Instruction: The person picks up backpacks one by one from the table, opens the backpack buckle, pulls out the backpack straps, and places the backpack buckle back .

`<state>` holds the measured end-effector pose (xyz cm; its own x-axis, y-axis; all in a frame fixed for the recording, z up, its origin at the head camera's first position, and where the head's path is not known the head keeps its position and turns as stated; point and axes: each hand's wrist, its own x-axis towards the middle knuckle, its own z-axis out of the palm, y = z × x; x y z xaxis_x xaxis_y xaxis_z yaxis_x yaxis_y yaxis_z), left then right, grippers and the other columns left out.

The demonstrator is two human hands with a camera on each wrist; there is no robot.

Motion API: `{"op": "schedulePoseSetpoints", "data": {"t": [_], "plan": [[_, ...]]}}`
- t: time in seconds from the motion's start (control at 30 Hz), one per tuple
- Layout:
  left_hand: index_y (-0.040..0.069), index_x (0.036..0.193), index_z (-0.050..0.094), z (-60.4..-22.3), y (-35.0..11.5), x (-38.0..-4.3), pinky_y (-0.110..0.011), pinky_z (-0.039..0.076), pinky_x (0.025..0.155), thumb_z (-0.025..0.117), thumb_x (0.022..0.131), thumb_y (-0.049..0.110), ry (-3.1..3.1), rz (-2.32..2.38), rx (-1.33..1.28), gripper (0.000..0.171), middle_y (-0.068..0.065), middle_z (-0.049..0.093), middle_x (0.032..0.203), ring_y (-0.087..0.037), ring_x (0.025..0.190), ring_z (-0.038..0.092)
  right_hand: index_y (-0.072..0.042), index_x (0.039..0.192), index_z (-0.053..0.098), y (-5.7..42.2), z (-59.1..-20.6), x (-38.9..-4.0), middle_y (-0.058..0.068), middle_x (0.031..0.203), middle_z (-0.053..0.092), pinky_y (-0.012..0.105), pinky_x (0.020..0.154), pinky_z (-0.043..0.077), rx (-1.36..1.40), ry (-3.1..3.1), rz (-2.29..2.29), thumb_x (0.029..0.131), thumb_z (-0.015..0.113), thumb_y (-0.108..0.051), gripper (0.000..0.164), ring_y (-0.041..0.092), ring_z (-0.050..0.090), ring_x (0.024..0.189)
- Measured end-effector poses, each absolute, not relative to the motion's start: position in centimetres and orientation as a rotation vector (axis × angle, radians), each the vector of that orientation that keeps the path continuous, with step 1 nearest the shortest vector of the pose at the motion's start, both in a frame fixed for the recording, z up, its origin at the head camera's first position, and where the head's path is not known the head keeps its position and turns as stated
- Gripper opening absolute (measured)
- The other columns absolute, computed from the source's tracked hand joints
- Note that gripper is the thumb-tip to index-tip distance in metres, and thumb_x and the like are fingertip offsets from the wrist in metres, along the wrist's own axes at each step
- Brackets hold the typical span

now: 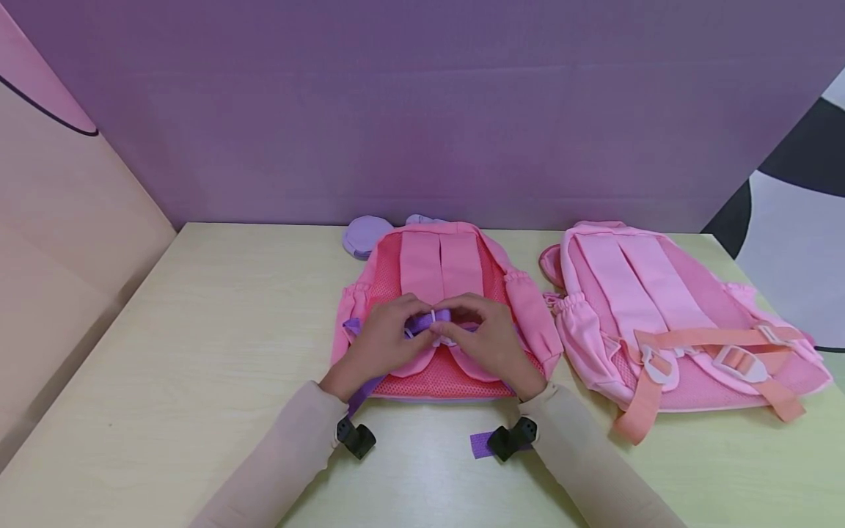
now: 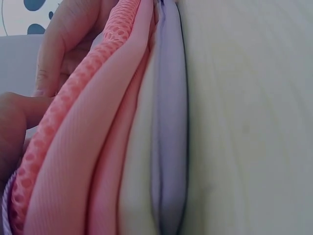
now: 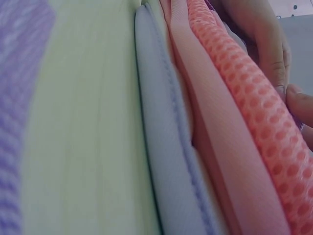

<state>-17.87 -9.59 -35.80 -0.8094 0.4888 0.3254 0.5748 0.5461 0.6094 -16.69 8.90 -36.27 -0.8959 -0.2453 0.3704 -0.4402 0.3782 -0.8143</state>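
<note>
A pink backpack lies with its back panel and shoulder straps upward, in the middle of the table in the head view. Over the lower ends of those straps, my left hand and right hand meet, fingertips close together. Between them they pinch a purple webbing strap with a narrow white piece on it; the fingers partly hide both. In both wrist views the backpack's coral mesh edge covers much of the hands, and what they hold cannot be made out there.
A lighter pink backpack with orange straps and white buckles lies to the right. A purple strap end rests on the table by the right wrist. Behind the middle backpack sits a round lilac piece, near the purple back wall.
</note>
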Motion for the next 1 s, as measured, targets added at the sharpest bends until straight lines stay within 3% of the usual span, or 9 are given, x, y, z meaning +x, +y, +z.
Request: {"op": "schedulePoseSetpoints", "data": {"t": [1.0], "plan": [[0.003,0.103,0.071,-35.56,-9.53,-17.71,-0.022,0.044,0.066,0.071,0.084,0.019,-2.681,-1.129,-0.876,0.025,-0.006,0.067,0.090,-0.014,0.077,0.059,0.000,0.103,0.062,8.85,-36.41,-16.84,0.015,0.095,0.069,0.030,0.079,0.056,0.684,-2.433,1.477,0.087,0.066,-0.002,0.017,0.025,0.069,0.084]]}}
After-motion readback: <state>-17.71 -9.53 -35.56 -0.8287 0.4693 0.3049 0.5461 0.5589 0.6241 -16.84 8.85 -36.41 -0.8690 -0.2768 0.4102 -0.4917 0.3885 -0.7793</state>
